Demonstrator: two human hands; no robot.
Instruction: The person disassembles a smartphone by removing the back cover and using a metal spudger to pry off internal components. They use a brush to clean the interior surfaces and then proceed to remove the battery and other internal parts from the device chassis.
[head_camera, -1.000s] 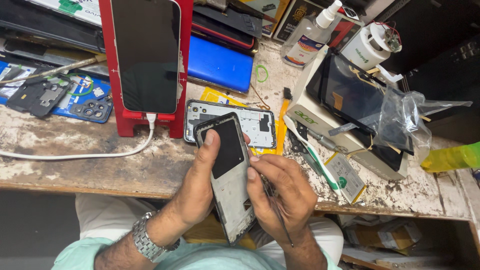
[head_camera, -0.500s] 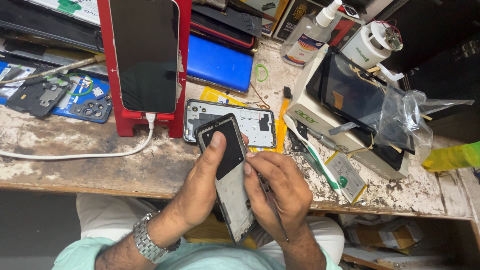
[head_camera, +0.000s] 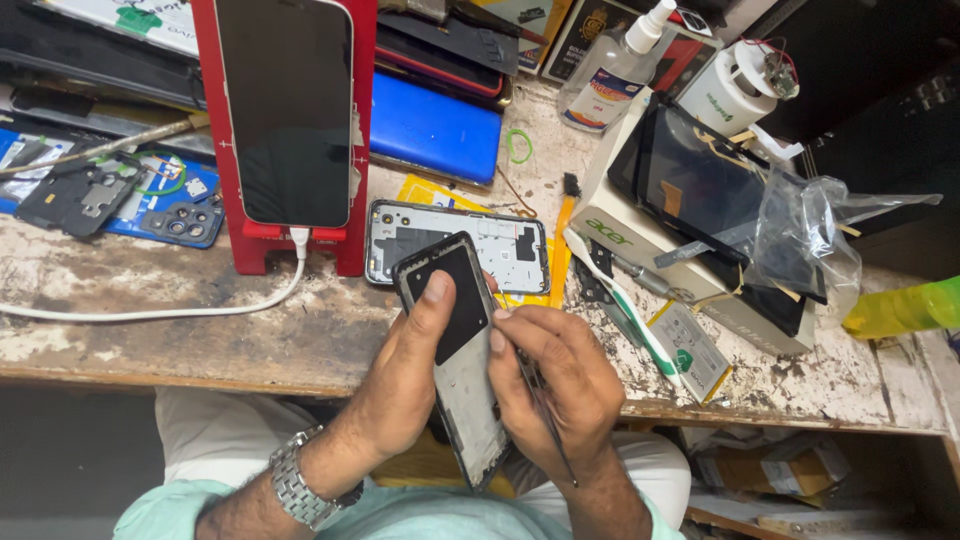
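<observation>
A phone repair workshop — a small bench setup. The worn, paint-chipped wooden workbench (head_camera: 150, 330) is crowded w/ phone parts: a bare phone frame (head_camera: 455, 245), a blue sheet of loose camera and board pieces (head_camera: 165, 210), stacked back covers incl. a blue one (head_camera: 435, 130). A phone on charge sits in a red stand (head_camera: 285, 110). Also a spray bottle (head_camera: 615, 70), a boxed screen (head_camera: 700, 190) and small hand tools — typical repair clutter.
</observation>
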